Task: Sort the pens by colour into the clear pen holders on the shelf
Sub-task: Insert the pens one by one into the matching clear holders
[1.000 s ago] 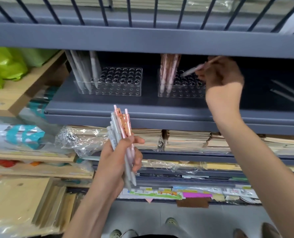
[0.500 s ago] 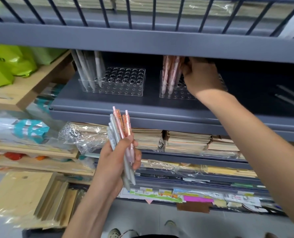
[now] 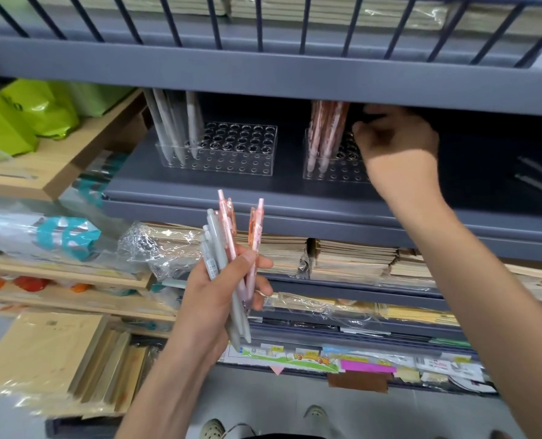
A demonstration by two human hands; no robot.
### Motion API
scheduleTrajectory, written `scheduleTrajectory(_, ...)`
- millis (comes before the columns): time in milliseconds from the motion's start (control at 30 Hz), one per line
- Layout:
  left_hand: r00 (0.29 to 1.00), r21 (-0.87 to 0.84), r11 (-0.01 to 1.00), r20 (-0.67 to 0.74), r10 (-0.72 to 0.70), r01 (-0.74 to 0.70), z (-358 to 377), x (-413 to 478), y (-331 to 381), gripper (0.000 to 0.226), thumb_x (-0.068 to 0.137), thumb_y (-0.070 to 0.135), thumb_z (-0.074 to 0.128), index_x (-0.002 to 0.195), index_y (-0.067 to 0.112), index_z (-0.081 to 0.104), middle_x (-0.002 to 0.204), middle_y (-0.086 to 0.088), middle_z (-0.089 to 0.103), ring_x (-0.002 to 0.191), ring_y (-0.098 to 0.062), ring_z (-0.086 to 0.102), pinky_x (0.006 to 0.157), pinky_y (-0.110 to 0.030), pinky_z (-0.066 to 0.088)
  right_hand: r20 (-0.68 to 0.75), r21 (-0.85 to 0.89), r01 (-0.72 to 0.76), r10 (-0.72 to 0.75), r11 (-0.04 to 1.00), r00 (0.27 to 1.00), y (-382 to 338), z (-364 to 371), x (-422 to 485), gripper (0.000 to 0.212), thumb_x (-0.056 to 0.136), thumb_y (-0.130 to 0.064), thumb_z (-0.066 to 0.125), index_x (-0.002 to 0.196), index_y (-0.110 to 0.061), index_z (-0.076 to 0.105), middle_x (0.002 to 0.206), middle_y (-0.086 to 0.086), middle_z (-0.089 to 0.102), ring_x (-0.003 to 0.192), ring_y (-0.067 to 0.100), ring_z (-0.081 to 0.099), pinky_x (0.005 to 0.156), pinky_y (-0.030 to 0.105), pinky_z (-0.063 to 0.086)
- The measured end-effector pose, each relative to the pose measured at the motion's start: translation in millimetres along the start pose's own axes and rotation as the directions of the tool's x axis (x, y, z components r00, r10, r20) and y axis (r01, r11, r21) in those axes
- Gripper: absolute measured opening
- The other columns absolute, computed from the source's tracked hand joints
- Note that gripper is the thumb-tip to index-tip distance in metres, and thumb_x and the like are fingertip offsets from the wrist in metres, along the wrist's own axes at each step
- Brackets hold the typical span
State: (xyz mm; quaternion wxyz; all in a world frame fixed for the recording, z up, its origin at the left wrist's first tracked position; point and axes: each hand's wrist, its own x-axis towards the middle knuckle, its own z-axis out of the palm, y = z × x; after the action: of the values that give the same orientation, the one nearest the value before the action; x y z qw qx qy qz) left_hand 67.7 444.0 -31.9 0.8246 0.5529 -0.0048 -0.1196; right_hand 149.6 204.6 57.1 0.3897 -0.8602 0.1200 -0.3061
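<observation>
Left hand (image 3: pixel 219 299) is gripping a bunch of pens (image 3: pixel 228 245) in front of and below the grey shelf (image 3: pixel 200 198). Its fingers are curling round the barrels, with the thumb pressing across them. The bunch is mixing grey and pink barrels, with the clicker ends fanning upward and the tips pointing down past the palm.

Right hand (image 3: pixel 396 144) is reaching in over the shelf, hovering above the right holder (image 3: pixel 330 175) and just beside the pink pens (image 3: pixel 325 131) standing in that holder's left end. Its fingers are curling inward in deep shadow under the upper shelf. Cannot tell whether they are pinching a pen or pressing together on nothing.

Left holder (image 3: pixel 231 160) is sitting well apart from it on the same shelf. Grey pens (image 3: pixel 171 128) are leaning in its left end, and the remaining holes are showing open.

Stacks of notebooks (image 3: pixel 352 258) are lying on the level beneath. Green bags (image 3: pixel 26 115) are sitting on a wooden rack at far left.
</observation>
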Motion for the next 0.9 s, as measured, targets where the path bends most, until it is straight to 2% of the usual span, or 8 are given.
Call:
scheduleTrajectory(67,1.0,0.01,1.0,0.019,0.003,-0.003,1,0,0,0.009,0.084,0.026,0.07,0.076,0.023,0.072,0.095,-0.018,0.074,0.057,-0.022,0.063,0.044,-0.028,0.048,0.109,0.157,-0.006,-0.011,0.988,0.994,-7,-2,-26,0.009,0.086,-0.022,0.064,0.084,-0.028,0.07,0.07,-0.012,0.068,0.074,0.005,0.064,0.07,0.019,0.048)
scheduleTrajectory(233,0.995,0.036,0.999,0.099,-0.013,0.01,5,4,-1,0.008,0.086,0.024,0.068,0.079,0.022,0.072,0.096,-0.018,0.074,0.057,-0.023,0.065,0.045,-0.028,0.049,0.513,0.127,-0.004,-0.062,0.992,0.856,-21,-1,-76,0.017,0.085,-0.042,0.07,0.079,-0.027,0.076,0.072,-0.01,0.071,0.07,0.012,0.064,0.067,0.026,0.051)
scheduleTrajectory(400,0.987,0.042,0.999,0.16,-0.025,0.018,14,7,-3,0.009,0.087,0.024,0.067,0.08,0.025,0.073,0.094,-0.016,0.075,0.058,-0.024,0.068,0.046,-0.029,0.052,0.597,0.196,-0.048,-0.081,0.979,0.798,-19,-2,-87,0.013,0.088,-0.028,0.07,0.084,-0.016,0.073,0.078,0.012,0.065,0.061,0.019,0.046,0.058,0.033,0.044)
scheduleTrajectory(533,0.985,0.003,0.998,0.16,-0.06,0.06,19,7,-5,0.01,0.09,0.03,0.066,0.085,0.024,0.072,0.096,-0.017,0.075,0.052,-0.023,0.065,0.041,-0.027,0.049,0.503,0.303,-0.153,-0.021,0.941,0.864,-8,-11,-84,0.012,0.1,-0.02,0.051,0.095,-0.013,0.059,0.085,0.007,0.071,0.07,0.018,0.063,0.066,0.034,0.051)
scheduleTrajectory(633,0.985,-0.008,0.998,0.158,-0.065,0.067,18,9,-7,0.012,0.09,0.033,0.067,0.083,0.023,0.07,0.082,-0.013,0.069,0.038,-0.016,0.046,0.036,-0.021,0.038,0.334,0.467,-0.217,0.057,0.857,0.941,-1,-23,-70,0.012,0.104,-0.016,0.041,0.097,-0.014,0.051,0.081,0.011,0.072,0.069,0.021,0.069,0.063,0.03,0.055)
scheduleTrajectory(700,0.984,0.014,0.997,0.161,-0.081,0.08,17,10,-7,0.024,0.087,0.044,0.072,0.081,0.021,0.069,0.071,-0.01,0.059,0.036,-0.014,0.039,0.036,-0.021,0.036,0.191,0.466,-0.154,0.072,0.871,0.979,2,-28,-60,0.01,0.103,-0.016,0.041,0.098,-0.017,0.05,0.08,0.008,0.072,0.071,0.021,0.072,0.066,0.032,0.059)
scheduleTrajectory(833,0.986,0.001,0.994,0.124,-0.11,0.111,19,12,-9,0.042,0.08,0.057,0.067,0.101,0.021,0.069,0.066,-0.003,0.053,0.038,-0.012,0.036,0.034,-0.022,0.034,-0.084,0.425,-0.041,0.085,0.904,0.993,12,-35,-38,0.011,0.098,-0.014,0.041,0.097,-0.021,0.049,0.08,-0.003,0.07,0.075,0.023,0.073,0.074,0.043,0.06)
scheduleTrajectory(900,0.989,-0.026,0.994,0.107,-0.098,0.102,19,12,-10,0.04,0.081,0.052,0.064,0.105,0.02,0.067,0.066,-0.003,0.052,0.038,-0.012,0.035,0.033,-0.022,0.033,-0.179,0.324,-0.041,0.104,0.945,0.978,17,-35,-32,0.011,0.092,-0.015,0.04,0.1,-0.017,0.046,0.088,0.007,0.069,0.077,0.026,0.07,0.072,0.043,0.058)
